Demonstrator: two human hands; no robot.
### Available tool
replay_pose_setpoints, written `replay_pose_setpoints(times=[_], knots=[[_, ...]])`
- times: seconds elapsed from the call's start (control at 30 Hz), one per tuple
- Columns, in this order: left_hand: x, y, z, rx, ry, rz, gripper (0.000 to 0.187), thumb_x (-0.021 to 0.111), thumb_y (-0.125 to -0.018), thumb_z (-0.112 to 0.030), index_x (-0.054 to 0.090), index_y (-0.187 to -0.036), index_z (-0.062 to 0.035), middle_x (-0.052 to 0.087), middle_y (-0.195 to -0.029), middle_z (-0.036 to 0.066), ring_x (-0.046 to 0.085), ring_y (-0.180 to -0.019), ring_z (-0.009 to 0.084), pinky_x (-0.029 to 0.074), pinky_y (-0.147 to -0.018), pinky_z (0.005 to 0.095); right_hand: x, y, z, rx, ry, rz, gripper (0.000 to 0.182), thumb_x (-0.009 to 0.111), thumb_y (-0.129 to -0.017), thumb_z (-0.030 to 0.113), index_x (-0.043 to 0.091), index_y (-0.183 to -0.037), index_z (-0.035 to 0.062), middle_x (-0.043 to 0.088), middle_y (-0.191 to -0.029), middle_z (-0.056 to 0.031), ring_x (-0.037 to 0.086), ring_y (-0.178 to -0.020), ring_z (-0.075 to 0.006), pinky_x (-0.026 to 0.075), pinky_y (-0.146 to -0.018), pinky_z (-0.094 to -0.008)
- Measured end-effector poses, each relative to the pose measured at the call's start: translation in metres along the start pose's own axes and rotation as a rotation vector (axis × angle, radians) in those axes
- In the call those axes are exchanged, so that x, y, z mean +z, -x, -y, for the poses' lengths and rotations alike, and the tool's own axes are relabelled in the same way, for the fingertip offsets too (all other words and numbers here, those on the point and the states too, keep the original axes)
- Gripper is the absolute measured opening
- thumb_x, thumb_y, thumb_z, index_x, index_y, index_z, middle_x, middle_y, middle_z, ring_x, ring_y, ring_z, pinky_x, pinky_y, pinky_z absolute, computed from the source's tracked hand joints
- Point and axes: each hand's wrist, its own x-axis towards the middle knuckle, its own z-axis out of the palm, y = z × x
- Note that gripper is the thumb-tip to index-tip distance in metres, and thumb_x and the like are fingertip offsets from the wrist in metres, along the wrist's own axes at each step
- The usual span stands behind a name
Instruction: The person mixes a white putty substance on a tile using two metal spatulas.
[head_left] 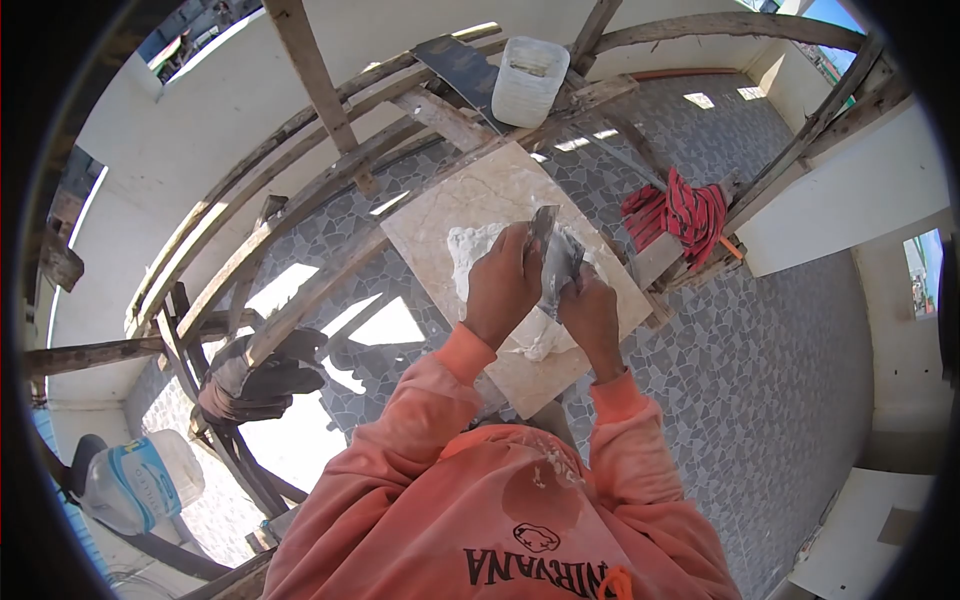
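White paste (468,250) is lying on a beige tile (500,178) at the frame's centre. The left hand (505,280) is gripping a metal blade (543,225); the right hand (592,312) is gripping a second blade (561,264), both with fingers closed. Caution: a hard outward stroke could be pushing paste over the edge. The paste is appearing thick, matte and lumpy.

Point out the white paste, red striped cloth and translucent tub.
White paste (467,250), head view: its exposed left part.
Red striped cloth (692,215), head view: middle of its folds.
Translucent tub (526,92), head view: its body.
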Motion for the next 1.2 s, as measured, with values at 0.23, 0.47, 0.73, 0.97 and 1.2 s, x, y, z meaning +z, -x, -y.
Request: replay_pose_setpoints(times=[0.23,0.47,0.73,0.97,1.2], knots=[[-0.012,-0.009,0.025,-0.265,0.021,-0.042,0.026,0.058,-0.091,-0.014,0.053,-0.113,0.0006,0.065,-0.083,0.028,0.064,-0.077,0.0481,0.049,-0.065,0.0521,-0.013,0.006,0.009,-0.004,0.094,0.035,0.036,0.054,-0.086,0.010,0.061,-0.114,-0.0104,0.066,-0.087,-0.0327,0.067,-0.085,-0.0467,0.053,-0.074,-0.0508],[-0.013,-0.014,0.049,-0.332,0.051,-0.117,0.029,0.060,-0.090,-0.015,0.054,-0.114,0.0003,0.065,-0.081,0.027,0.064,-0.077,0.0474,0.050,-0.067,0.0497,-0.014,0.023,0.010,-0.285,0.160,-0.025,0.036,0.053,-0.088,0.009,0.061,-0.116,-0.0123,0.067,-0.102,-0.0315,0.066,-0.093,-0.0460,0.054,-0.082,-0.0468],[-0.037,-0.018,0.061,-0.047,0.076,0.158,0.016,0.066,-0.085,-0.007,0.064,-0.100,-0.0036,0.066,-0.094,0.015,0.065,-0.087,0.0380,0.052,-0.075,0.0410,-0.042,0.026,-0.006,-0.312,0.220,-0.135,0.029,0.057,-0.084,0.001,0.067,-0.110,-0.0062,0.069,-0.101,-0.0252,0.069,-0.087,-0.0398,0.057,-0.075,-0.0439],[-0.061,-0.002,0.077,0.249,0.074,0.348,0.016,0.070,-0.078,0.001,0.065,-0.092,-0.0067,0.066,-0.097,0.009,0.064,-0.092,0.0324,0.052,-0.079,0.0396,-0.087,0.023,0.004,-0.493,0.211,-0.062,0.028,0.056,-0.084,-0.003,0.067,-0.110,-0.0008,0.069,-0.097,-0.0188,0.068,-0.088,-0.0372,0.056,-0.076,-0.0436],[-0.070,-0.003,0.079,0.400,0.101,0.376,0.023,0.071,-0.074,0.004,0.064,-0.093,-0.0071,0.066,-0.098,0.007,0.064,-0.095,0.0300,0.052,-0.084,0.0408,-0.086,0.022,0.012,-0.778,0.288,0.036,0.032,0.058,-0.078,0.001,0.067,-0.109,0.0018,0.069,-0.099,-0.0128,0.067,-0.093,-0.0295,0.053,-0.080,-0.0419]])
